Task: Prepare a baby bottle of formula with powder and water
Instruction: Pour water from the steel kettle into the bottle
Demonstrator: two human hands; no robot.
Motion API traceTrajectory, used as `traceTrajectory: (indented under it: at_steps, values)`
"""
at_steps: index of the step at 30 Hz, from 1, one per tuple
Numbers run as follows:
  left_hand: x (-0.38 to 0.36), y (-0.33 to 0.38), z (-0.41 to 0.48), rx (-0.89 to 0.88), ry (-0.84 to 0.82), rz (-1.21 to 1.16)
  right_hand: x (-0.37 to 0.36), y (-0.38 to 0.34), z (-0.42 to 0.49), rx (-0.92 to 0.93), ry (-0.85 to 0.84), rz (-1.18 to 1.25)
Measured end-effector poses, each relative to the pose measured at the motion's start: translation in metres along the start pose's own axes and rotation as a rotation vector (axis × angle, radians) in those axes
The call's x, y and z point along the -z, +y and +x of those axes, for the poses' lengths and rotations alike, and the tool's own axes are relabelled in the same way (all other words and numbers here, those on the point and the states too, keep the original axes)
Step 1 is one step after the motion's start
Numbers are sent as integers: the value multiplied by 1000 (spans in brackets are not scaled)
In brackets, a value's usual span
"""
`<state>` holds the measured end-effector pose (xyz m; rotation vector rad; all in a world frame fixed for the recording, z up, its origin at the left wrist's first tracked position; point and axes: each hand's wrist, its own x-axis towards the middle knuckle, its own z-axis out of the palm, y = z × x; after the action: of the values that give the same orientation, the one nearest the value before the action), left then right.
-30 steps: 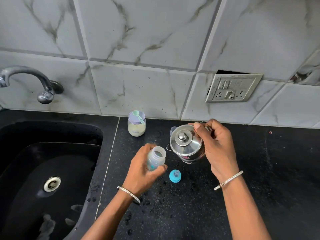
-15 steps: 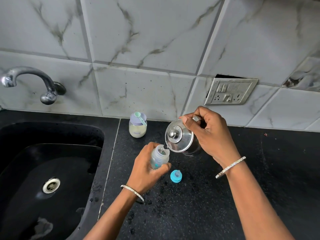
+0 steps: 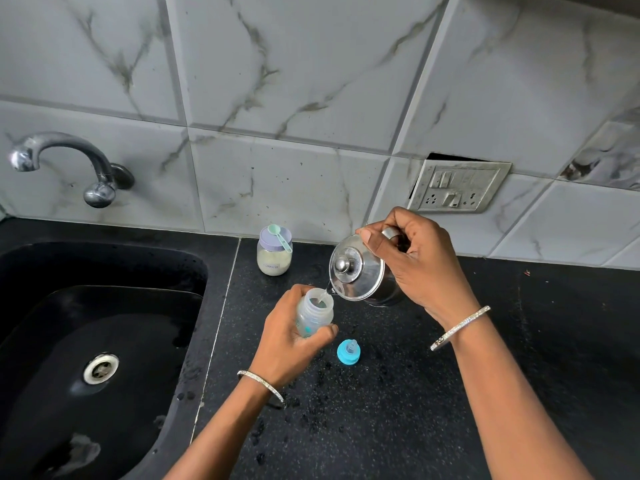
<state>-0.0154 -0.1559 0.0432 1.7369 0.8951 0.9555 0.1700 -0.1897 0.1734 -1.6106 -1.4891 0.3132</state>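
My left hand (image 3: 292, 341) grips a clear baby bottle (image 3: 315, 311) with its mouth open, held above the black counter (image 3: 398, 410). My right hand (image 3: 419, 261) holds a lidded steel kettle (image 3: 356, 271) tilted to the left, its spout at the bottle's mouth, and a thin stream of water runs in. The bottle's blue cap with teat (image 3: 348, 352) lies on the counter just right of my left hand. A small jar of pale powder (image 3: 274, 256), lilac lid, stands by the wall with a green scoop (image 3: 280, 235) resting on top.
A black sink (image 3: 104, 341) with a steel drain takes up the left, under a chrome tap (image 3: 69, 164). A socket plate (image 3: 457, 187) hangs loose on the tiled wall behind my right hand. Water drops speckle the counter near the cap.
The kettle has been lifted and tipped further left until its spout reached the bottle. Water now streams into the bottle. My left hand has kept the bottle nearly still.
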Motion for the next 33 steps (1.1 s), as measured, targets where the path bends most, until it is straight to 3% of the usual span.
traceTrajectory:
  at_steps: [33]
  values:
    - [-15, 0, 0, 33, -1, -28, 14, -9, 0, 71, -20, -90]
